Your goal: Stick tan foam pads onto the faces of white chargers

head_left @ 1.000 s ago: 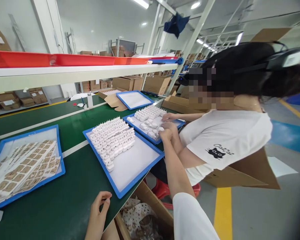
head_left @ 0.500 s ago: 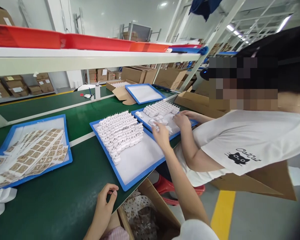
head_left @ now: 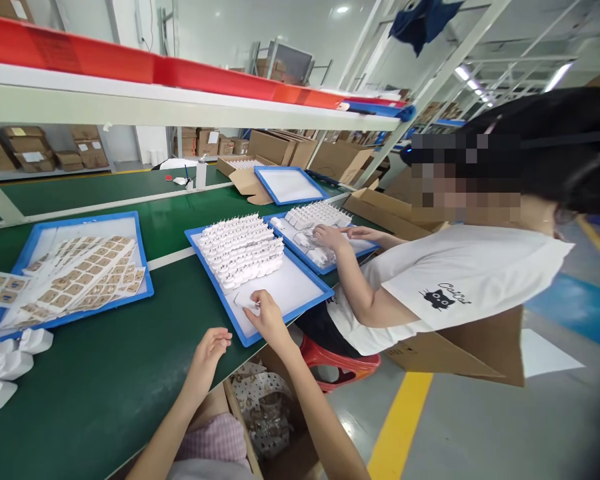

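My right hand (head_left: pixel 269 319) is over the near part of a blue-rimmed tray (head_left: pixel 300 308), its fingers closed on a small white plastic piece (head_left: pixel 245 300). Rows of similar white pieces with thin pins on top (head_left: pixel 243 250) fill the far part of that tray. My left hand (head_left: pixel 211 348) hovers by the tray's near left corner, fingers loosely bent and apart from the thumb, with nothing visible in it. Behind lies a second blue-rimmed tray (head_left: pixel 325 269) with more white pieces, where a co-worker's hands (head_left: pixel 333 237) are at work.
On the left, a blue-rimmed tray (head_left: pixel 145 267) carries sheets of brown stickers (head_left: pixel 87 273). White housings (head_left: pixel 10 363) stand at the left table edge. Below the table edge, a carton (head_left: pixel 237 417) contains scrap. A co-worker on a red stool (head_left: pixel 337 363) sits close at the right.
My right hand has drawn back from the co-worker's tray to the nearer tray with a white piece. My left hand's fingers have straightened somewhat. A co-worker's hand has shifted left over the pieces.
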Motion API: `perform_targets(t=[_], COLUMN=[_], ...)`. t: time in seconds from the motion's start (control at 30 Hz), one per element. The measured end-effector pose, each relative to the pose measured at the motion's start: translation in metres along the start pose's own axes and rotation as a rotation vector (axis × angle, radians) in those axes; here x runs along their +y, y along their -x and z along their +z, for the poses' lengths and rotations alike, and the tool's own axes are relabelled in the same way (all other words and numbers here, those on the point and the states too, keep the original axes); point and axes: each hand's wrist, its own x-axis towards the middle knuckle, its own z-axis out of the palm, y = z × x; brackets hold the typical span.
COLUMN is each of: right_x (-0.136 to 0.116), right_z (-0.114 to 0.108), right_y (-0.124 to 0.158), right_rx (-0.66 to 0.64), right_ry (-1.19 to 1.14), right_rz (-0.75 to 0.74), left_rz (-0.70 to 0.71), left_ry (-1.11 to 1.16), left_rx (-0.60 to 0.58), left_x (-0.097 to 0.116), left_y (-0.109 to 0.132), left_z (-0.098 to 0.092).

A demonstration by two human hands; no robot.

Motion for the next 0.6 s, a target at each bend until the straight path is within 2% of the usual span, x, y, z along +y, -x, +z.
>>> perform_targets(t=[0.13, 0.23, 0.27, 0.33, 0.43, 0.5, 0.6], right_x=[-0.062, -0.113, -0.124, -0.138, -0.145, -0.152, -0.171], right_z=[0.0, -0.003, -0.008, -0.023, -0.051, -0.065, -0.07], right_y=[0.047, 0.073, 0.077, 0.078, 0.071, 0.066, 0.062], right_rx=[0.227, 0.426, 0.427, 0.306, 0.127, 0.114, 0.113], right_ry=[-0.099, -0.17, -0.171, -0.171, -0.27, -0.314, -0.246], right_rz=[0.097, -0.019, -0.084, -0.185, -0.209, -0.215, -0.261], left_rz=[0.005, 0.113, 0.146, 0.193, 0.289, 0.399, 0.558], left_ry=[0.135, 0.206, 0.185, 0.087, -0.154, -0.305, -0.437], left_rx=[-0.115, -0.166, -0.159, -0.135, -0.069, 0.001, 0.058], left_x=[0.018, 0.041, 0.049, 0.064, 0.077, 0.079, 0.076], left_y=[0.019, 0.043, 0.05, 0.063, 0.075, 0.08, 0.085], left_z=[0.018, 0.022, 0.02, 0.01, -0.009, -0.017, -0.021])
